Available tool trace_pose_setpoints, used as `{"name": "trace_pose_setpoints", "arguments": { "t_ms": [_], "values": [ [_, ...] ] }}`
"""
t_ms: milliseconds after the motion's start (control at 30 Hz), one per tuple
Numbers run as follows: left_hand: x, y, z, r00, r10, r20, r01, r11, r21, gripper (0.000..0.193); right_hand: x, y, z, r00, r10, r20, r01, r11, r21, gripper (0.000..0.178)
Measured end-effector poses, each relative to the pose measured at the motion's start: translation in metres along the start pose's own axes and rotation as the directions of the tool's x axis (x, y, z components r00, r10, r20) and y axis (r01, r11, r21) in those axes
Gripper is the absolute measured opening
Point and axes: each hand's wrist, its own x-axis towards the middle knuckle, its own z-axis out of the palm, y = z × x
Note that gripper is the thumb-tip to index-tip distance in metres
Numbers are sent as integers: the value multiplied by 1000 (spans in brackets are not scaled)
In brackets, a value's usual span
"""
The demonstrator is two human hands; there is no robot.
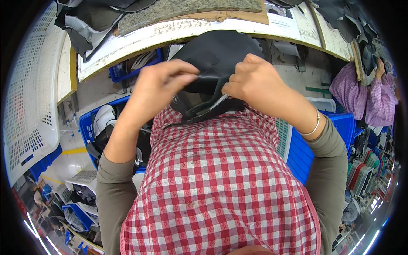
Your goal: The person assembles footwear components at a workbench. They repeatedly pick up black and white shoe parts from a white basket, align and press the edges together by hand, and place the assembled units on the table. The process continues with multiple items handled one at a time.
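A broad, smooth black leather-like piece lies at the far edge of a red-and-white checked cloth apron, long axis pointing away; the right hand, nearer, pinches its fold; the blurred left hand curls, grip unclear.

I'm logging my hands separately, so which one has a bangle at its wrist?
Your right hand, the one pinching the edge of the black leather-like piece: a thin metal bangle sits at its wrist. Your left hand, blurred, has a bare wrist.
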Motion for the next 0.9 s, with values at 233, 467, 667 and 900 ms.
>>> {"name": "trace_pose_setpoints", "arguments": {
  "t_ms": [233, 467, 667, 900],
  "values": [
    [3, -13, 49, 990, -25, 139, 18, 999, 50, 14, 7, 1, 6, 963, 267, -41, -237, 907, 347, 20],
    [-3, -6, 57, 955, -258, 145, 296, 845, -445, 20, -18, 17, 32, 726, 483, 490, -472, -169, 865, 22],
    [5, 0, 53, 934, -273, 230, 357, 747, -561, 38, -26, 6, 44, 752, 554, 357, -431, 4, 902, 26],
    [5, 3, 56, 927, -284, 245, 369, 806, -463, 42, -27, 5, 46, 754, 551, 359, -454, 41, 890, 25]
  ]
}}
